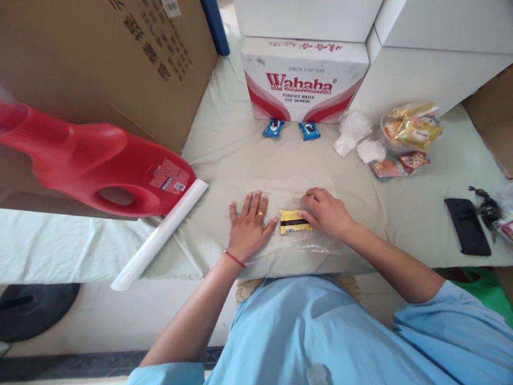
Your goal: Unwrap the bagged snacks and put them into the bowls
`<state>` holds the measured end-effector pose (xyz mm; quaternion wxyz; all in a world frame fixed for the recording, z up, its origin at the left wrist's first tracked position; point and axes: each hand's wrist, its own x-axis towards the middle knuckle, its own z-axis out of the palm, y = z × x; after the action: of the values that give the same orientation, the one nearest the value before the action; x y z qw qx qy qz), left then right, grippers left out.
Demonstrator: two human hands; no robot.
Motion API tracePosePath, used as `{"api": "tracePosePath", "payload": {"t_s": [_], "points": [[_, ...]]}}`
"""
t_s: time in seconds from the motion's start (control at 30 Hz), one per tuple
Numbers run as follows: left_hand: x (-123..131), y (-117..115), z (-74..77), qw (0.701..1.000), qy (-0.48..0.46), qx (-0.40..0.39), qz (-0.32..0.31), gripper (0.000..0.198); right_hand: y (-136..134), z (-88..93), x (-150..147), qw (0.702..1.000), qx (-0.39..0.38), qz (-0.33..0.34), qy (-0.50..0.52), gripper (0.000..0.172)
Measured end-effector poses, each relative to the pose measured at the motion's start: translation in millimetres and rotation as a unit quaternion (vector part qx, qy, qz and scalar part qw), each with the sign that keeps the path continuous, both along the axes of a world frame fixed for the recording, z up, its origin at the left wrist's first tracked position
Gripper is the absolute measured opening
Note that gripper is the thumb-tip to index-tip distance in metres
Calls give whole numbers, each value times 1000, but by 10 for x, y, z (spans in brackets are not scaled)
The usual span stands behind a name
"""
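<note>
A small yellow snack packet (294, 221) lies inside a clear plastic bag (304, 246) spread on the pale cloth near the table's front edge. My left hand (249, 227) lies flat on the bag's left part, fingers spread, open, a ring on one finger. My right hand (326, 213) rests on the bag just right of the packet, fingers curled, their tips pressing the plastic at the packet's edge.
A roll of clear film (160, 234) lies at the left beside a red jug (92, 166). Two blue snack packets (273, 128) sit before a Wahaha box (302, 80). Tissues (355, 133), a bag of snacks (411, 131), a black phone (467, 225) lie right.
</note>
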<state>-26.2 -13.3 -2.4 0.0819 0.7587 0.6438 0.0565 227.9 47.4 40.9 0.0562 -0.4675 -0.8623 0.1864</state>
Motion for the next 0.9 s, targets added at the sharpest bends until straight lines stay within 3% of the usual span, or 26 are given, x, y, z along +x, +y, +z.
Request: {"api": "tracePosePath", "payload": {"t_s": [0.13,0.43,0.6,0.67,0.73,0.83,0.9], "points": [[-4,0,-4,1000,13,0,2,73,-116,-86,39,989,10,141,38,54],[-18,5,-6,1000,8,0,0,69,-202,-296,0,989,25,128,73,55],[-69,-12,-31,1000,-14,24,3,62,-110,-244,159,976,-21,163,143,57],[-105,-40,-43,998,-27,56,14,58,50,-165,268,971,-24,140,194,52],[-146,-85,-44,995,-37,92,18,55,347,-97,371,975,-2,70,209,42],[-210,-170,-30,993,-39,111,-4,52,1020,-96,428,988,53,-35,144,41],[-257,-229,-24,995,-33,97,-15,52,1510,-165,371,991,81,-70,82,53]]}}
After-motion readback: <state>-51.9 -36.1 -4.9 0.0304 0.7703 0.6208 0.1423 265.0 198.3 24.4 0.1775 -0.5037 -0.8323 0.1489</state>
